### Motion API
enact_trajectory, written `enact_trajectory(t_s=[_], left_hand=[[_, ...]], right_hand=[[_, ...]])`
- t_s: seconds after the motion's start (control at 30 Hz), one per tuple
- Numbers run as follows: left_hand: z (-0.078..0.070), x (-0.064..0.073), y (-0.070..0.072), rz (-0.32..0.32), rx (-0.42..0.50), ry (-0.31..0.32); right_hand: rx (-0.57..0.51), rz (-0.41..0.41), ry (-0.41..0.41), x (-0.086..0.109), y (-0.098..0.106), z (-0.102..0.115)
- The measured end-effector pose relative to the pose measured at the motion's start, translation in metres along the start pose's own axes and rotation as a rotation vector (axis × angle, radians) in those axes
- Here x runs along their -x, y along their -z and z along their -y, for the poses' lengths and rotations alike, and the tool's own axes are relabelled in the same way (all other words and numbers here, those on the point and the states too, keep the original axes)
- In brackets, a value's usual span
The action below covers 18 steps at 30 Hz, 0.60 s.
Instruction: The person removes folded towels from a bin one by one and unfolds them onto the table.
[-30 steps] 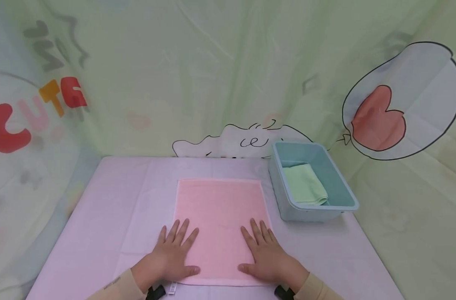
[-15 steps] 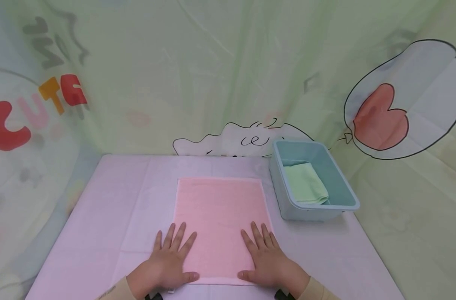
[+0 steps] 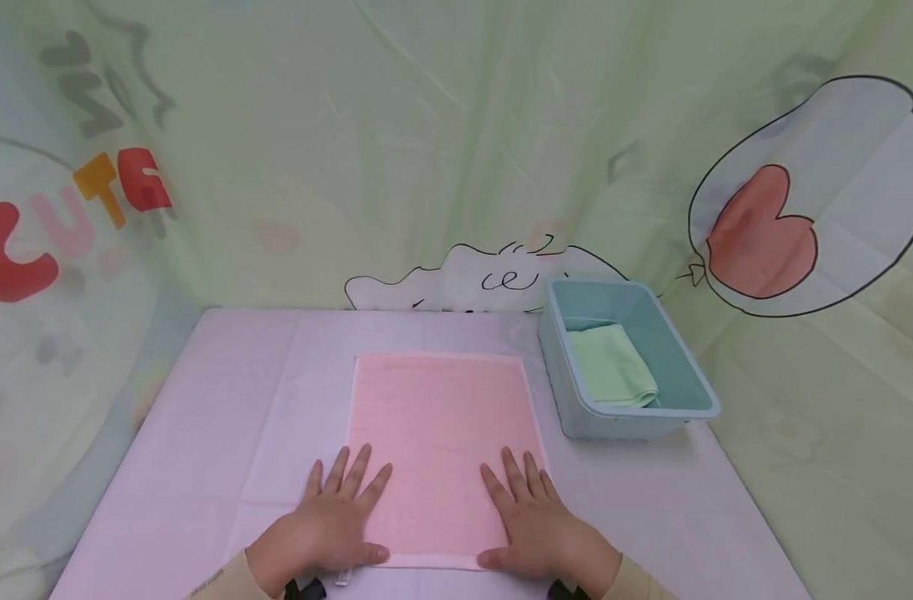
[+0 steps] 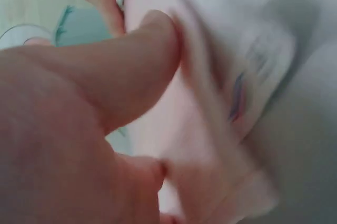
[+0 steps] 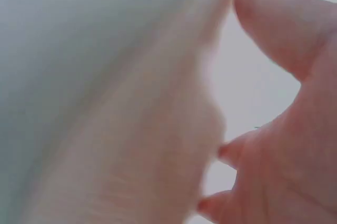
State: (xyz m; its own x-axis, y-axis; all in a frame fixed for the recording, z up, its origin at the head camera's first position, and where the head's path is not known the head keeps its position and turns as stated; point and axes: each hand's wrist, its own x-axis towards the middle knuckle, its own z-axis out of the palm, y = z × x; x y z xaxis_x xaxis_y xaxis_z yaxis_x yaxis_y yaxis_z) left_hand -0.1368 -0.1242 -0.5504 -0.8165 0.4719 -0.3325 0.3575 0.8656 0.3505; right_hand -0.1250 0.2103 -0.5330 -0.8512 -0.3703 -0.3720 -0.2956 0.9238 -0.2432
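A pink towel [image 3: 441, 417] lies spread flat on the lilac-covered table. My left hand [image 3: 328, 525] rests palm down across its near left corner, fingers spread and straight, thumb on the near hem. On the near right side my right hand [image 3: 534, 533] rests likewise, its thumb also at the near hem. A small white label [image 3: 343, 577] sticks out by the left hand; the left wrist view shows that label [image 4: 258, 71] close up beside the thumb [image 4: 142, 60]. In the right wrist view the towel [image 5: 142, 145] is blurred beside the spread thumb and fingertips.
A blue-grey plastic bin [image 3: 602, 425] stands at the back right with a folded light green cloth [image 3: 614, 367] inside. A printed curtain [image 3: 313, 167] hangs along the table's far edge and both sides. The lilac tablecloth [image 3: 193, 450] extends left of the towel.
Both hands have slid slightly toward the near edge of the towel, the left also a little to the left. Towel and bin keep their places.
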Motion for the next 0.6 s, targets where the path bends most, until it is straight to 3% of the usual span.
enact_trajectory(t_s=[0.13, 0.33, 0.5, 0.6], left_hand=[[0.006, -0.002, 0.010, -0.028, 0.071, -0.021], [0.011, -0.007, 0.024, -0.191, 0.148, 0.033], [0.008, -0.007, 0.027, -0.339, 0.215, 0.101], [0.007, -0.007, 0.026, -0.413, 0.238, 0.164]], right_hand=[[-0.009, 0.002, 0.048, -0.004, 0.017, 0.004], [-0.056, -0.068, 0.173, -0.027, 0.056, 0.014], [-0.204, -0.147, 0.202, -0.064, 0.086, 0.020], [-0.350, -0.184, 0.233, -0.089, 0.101, 0.022]])
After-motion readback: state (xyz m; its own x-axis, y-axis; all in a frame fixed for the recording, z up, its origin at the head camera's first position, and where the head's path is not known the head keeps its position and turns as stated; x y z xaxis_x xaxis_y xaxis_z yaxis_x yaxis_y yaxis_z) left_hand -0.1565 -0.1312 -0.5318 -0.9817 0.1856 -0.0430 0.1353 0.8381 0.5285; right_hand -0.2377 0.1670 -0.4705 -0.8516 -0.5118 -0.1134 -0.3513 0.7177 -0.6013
